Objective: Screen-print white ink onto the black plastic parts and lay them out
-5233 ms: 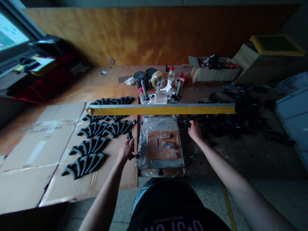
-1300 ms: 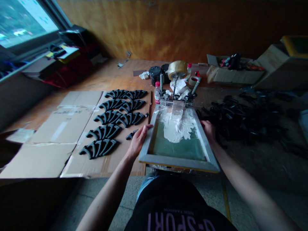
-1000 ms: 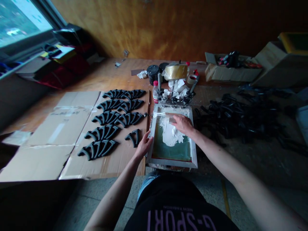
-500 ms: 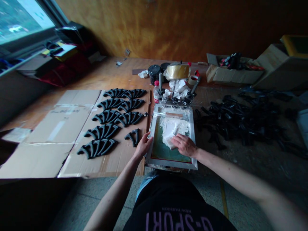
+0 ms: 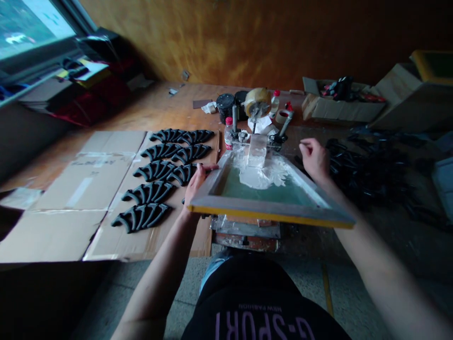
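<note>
A framed screen (image 5: 265,192) with green mesh is tilted up, its near edge raised above the base (image 5: 244,236). White paste (image 5: 260,178) is spread over the mesh's far part, where a squeegee block (image 5: 258,150) rests. My left hand (image 5: 197,183) is at the frame's left side, its fingers apart; whether it grips the frame is hidden. To the right of the frame, near a pile of black curved parts (image 5: 357,174), my right hand (image 5: 314,158) is raised with fingers curled. What it holds, if anything, cannot be made out.
Rows of black curved parts (image 5: 150,189) lie on cardboard (image 5: 85,189) at the left. Behind the screen stand a red-capped bottle (image 5: 229,134), dark tubs (image 5: 225,107) and a tape roll (image 5: 257,102). An open carton (image 5: 345,111) sits at the back right.
The screen has swung up from flat. My right hand has left the white cloth-like item on the mesh and moved right and away from me. My left hand has shifted up and left.
</note>
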The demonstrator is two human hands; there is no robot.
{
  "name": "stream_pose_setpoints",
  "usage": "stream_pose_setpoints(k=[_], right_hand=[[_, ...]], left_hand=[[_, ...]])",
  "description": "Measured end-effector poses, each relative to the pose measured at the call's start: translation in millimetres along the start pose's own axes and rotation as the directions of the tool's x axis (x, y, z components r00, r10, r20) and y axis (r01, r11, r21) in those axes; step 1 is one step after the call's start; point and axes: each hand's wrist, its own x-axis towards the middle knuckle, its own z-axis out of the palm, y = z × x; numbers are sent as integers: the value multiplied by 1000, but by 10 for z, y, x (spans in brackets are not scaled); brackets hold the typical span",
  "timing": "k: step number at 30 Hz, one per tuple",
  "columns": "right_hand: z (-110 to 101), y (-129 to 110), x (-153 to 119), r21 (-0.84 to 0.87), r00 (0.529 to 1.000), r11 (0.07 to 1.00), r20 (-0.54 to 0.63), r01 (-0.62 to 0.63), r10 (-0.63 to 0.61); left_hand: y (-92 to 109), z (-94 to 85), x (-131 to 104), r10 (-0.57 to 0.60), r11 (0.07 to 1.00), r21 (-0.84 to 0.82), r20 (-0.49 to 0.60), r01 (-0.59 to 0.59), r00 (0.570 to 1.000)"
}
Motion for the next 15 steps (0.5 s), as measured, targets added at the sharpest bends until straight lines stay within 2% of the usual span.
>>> stream_pose_setpoints(k=[2,3,5,7,8,9,10,11,12,13,14,15], right_hand=[[84,160,-274,-25,987,998,144,-61,64],[171,175,-456,-28,966,999,254,-40,46],[388,92,-835,11,887,994,451,107,-100],[579,-92,-1149,14,817,965,528,263,-231],[643,-203,-1266,-15,804,956,546,292,-236],[682,-322,-1360,-56,804,958,559,281,-203],[696,-446,-1439,-93,814,966,561,240,-148],[691,-574,-1510,-109,826,974,554,197,-105],[674,-702,-1576,-97,838,980,537,173,-95],[650,-820,-1639,-54,847,982,515,182,-129],[622,-916,-1691,21,843,974,496,227,-207],[593,-973,-1725,110,825,952,478,287,-303]], left_hand=[[172,136,160,121,986,-116,-16,-122,993],[243,197,225,146,978,-148,-6,-145,989],[309,296,283,157,972,-176,-6,-156,988],[220,369,211,134,968,-207,-63,-144,989],[108,403,123,86,969,-223,-80,-102,993],[-43,438,4,-10,973,-231,-54,-3,998],[-220,476,-135,-145,964,-225,12,144,989],[-409,515,-285,-305,928,-190,108,321,946],[-592,549,-432,-452,865,-139,201,482,869],[-756,572,-563,-520,821,-122,243,558,819],[-887,573,-668,-558,793,-118,254,598,790],[-982,542,-736,-561,791,-130,235,597,794]])
